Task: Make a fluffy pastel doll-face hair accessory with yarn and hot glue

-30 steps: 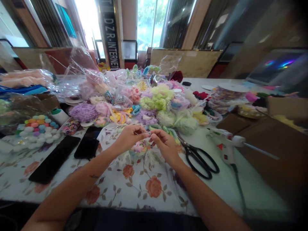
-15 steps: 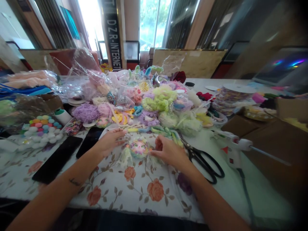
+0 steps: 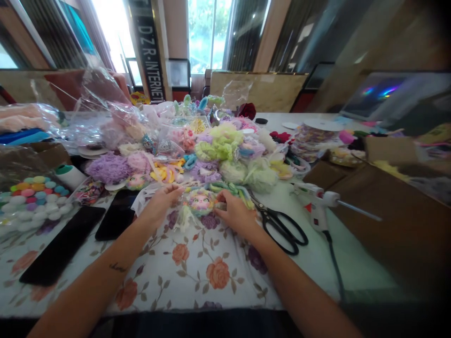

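Note:
A small doll face with pastel trim [image 3: 200, 201] lies on the floral cloth [image 3: 197, 286], with pale tulle [image 3: 185, 218] at its lower left. My left hand [image 3: 164, 199] is beside its left edge, fingers drawn together near a thin strand; what they hold is too small to make out. Against its right edge my right hand [image 3: 230, 209] is closed, thumb and fingers pinching something I cannot make out. A green and blue twisted cord [image 3: 232, 190] runs behind the face and my right hand.
Black scissors [image 3: 282, 227] and a white glue gun [image 3: 317, 204] lie at the right, near a brown box [image 3: 387, 211]. Two dark phones [image 3: 63, 244] are at the left. Behind are heaped tulle and yarn [image 3: 225, 141], with pompoms [image 3: 38, 197] at far left.
The view has shifted, so most things appear further left. Both hands have moved slightly up the cloth with the doll face, and my left fingers are closer together.

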Action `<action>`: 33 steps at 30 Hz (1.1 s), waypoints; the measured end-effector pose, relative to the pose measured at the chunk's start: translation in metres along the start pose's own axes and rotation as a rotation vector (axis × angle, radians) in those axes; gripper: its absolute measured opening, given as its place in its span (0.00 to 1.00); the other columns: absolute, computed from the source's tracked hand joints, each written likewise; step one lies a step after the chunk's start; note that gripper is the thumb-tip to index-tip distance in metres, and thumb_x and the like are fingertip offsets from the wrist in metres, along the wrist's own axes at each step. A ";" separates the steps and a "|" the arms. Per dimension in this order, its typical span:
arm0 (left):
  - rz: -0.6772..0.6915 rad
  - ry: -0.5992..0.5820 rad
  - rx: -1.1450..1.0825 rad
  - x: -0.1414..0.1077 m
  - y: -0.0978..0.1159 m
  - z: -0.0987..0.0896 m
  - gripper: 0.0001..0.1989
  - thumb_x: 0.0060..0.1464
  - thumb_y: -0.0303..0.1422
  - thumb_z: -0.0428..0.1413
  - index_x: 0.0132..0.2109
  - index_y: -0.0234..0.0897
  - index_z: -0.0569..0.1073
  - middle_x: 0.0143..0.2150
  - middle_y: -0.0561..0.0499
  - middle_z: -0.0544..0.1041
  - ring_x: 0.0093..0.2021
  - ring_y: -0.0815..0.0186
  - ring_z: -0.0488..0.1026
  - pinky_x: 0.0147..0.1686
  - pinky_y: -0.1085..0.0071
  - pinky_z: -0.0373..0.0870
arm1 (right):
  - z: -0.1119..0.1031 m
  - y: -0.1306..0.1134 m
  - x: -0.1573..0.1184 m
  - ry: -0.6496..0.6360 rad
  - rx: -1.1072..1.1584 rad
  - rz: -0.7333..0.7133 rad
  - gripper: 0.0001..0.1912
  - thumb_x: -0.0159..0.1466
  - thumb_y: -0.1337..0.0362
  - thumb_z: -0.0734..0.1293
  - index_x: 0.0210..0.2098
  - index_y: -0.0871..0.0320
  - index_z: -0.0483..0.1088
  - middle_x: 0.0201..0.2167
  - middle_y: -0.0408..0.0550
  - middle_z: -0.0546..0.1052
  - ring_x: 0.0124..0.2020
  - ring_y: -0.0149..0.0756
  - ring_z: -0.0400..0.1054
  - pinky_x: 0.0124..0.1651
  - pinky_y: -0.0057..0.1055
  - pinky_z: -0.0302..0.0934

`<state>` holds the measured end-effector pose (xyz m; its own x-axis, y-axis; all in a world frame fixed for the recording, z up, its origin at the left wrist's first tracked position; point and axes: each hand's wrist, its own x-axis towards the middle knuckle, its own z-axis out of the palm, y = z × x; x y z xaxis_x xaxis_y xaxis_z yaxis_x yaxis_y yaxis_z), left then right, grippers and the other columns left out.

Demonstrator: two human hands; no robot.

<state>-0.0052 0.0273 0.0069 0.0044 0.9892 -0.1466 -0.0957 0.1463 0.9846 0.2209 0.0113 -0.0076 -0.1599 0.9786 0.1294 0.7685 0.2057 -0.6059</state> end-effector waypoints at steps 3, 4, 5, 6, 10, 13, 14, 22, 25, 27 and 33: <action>0.135 -0.149 0.115 -0.011 0.007 -0.009 0.13 0.50 0.43 0.61 0.34 0.37 0.71 0.34 0.52 0.75 0.35 0.68 0.70 0.39 0.71 0.65 | -0.011 -0.001 -0.002 -0.029 0.044 -0.057 0.13 0.55 0.64 0.70 0.39 0.57 0.66 0.37 0.47 0.75 0.37 0.37 0.68 0.38 0.30 0.57; 0.129 -0.273 0.157 -0.016 0.010 -0.010 0.13 0.51 0.43 0.60 0.35 0.38 0.71 0.37 0.50 0.76 0.37 0.66 0.71 0.40 0.70 0.66 | -0.013 -0.001 -0.003 -0.035 0.061 -0.085 0.12 0.56 0.63 0.70 0.38 0.57 0.66 0.37 0.47 0.75 0.37 0.37 0.68 0.38 0.30 0.57; 0.118 -0.408 0.213 -0.020 0.012 -0.009 0.13 0.52 0.43 0.59 0.36 0.38 0.72 0.39 0.49 0.77 0.39 0.64 0.72 0.41 0.68 0.66 | -0.015 -0.002 -0.003 -0.039 0.072 -0.109 0.11 0.56 0.62 0.70 0.37 0.57 0.67 0.36 0.46 0.75 0.37 0.36 0.68 0.38 0.30 0.57; 0.104 -0.533 0.294 -0.024 0.014 -0.007 0.12 0.53 0.43 0.58 0.36 0.38 0.72 0.41 0.48 0.77 0.40 0.63 0.72 0.41 0.68 0.67 | -0.016 -0.002 -0.004 -0.045 0.075 -0.123 0.09 0.57 0.62 0.70 0.36 0.57 0.68 0.35 0.45 0.75 0.37 0.36 0.67 0.37 0.30 0.56; 0.117 -0.729 0.657 -0.030 0.016 -0.004 0.12 0.55 0.42 0.55 0.40 0.39 0.74 0.39 0.49 0.76 0.37 0.63 0.70 0.37 0.69 0.65 | -0.014 -0.003 -0.004 -0.104 0.043 -0.114 0.04 0.57 0.67 0.69 0.32 0.58 0.69 0.29 0.43 0.73 0.33 0.34 0.66 0.35 0.29 0.54; 0.066 -0.717 0.773 -0.025 0.017 -0.019 0.11 0.55 0.41 0.54 0.40 0.39 0.74 0.35 0.51 0.74 0.34 0.64 0.69 0.34 0.71 0.64 | -0.013 -0.002 -0.004 -0.095 0.035 -0.087 0.04 0.57 0.67 0.68 0.30 0.58 0.68 0.26 0.42 0.72 0.29 0.33 0.65 0.31 0.27 0.52; 0.018 -0.718 0.777 -0.023 0.019 -0.026 0.11 0.55 0.42 0.54 0.38 0.39 0.73 0.33 0.52 0.73 0.32 0.64 0.69 0.32 0.71 0.64 | -0.013 -0.001 -0.004 -0.077 0.032 -0.070 0.04 0.57 0.65 0.68 0.29 0.57 0.67 0.25 0.41 0.72 0.28 0.32 0.65 0.30 0.27 0.51; 0.089 -0.146 0.442 -0.015 0.028 -0.036 0.12 0.43 0.42 0.64 0.30 0.39 0.75 0.37 0.48 0.77 0.39 0.61 0.71 0.32 0.74 0.64 | -0.008 0.000 0.000 -0.014 0.114 -0.010 0.08 0.58 0.63 0.67 0.36 0.58 0.67 0.32 0.46 0.75 0.32 0.35 0.68 0.34 0.30 0.59; 0.041 -0.187 0.282 -0.011 0.015 -0.022 0.13 0.41 0.42 0.66 0.28 0.38 0.75 0.48 0.45 0.76 0.47 0.59 0.70 0.38 0.75 0.66 | -0.004 -0.004 0.000 -0.030 0.210 -0.043 0.13 0.58 0.64 0.68 0.42 0.59 0.68 0.41 0.51 0.76 0.39 0.37 0.70 0.42 0.34 0.63; -0.047 -0.260 0.229 -0.010 0.007 -0.017 0.14 0.43 0.43 0.65 0.32 0.37 0.76 0.41 0.46 0.77 0.40 0.62 0.71 0.36 0.74 0.66 | 0.000 -0.008 0.000 -0.043 0.258 -0.063 0.13 0.58 0.64 0.68 0.43 0.60 0.68 0.44 0.52 0.75 0.43 0.38 0.70 0.46 0.36 0.63; -0.072 -0.139 0.241 -0.014 0.003 -0.024 0.17 0.43 0.44 0.65 0.35 0.37 0.76 0.31 0.53 0.73 0.32 0.68 0.67 0.32 0.76 0.63 | 0.008 -0.015 0.002 -0.050 0.274 -0.122 0.19 0.58 0.65 0.70 0.48 0.60 0.69 0.45 0.52 0.76 0.41 0.37 0.72 0.45 0.33 0.65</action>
<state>-0.0298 0.0140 0.0096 0.1410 0.9656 -0.2187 0.1492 0.1977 0.9688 0.2043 0.0103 -0.0045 -0.2769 0.9440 0.1796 0.5466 0.3084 -0.7785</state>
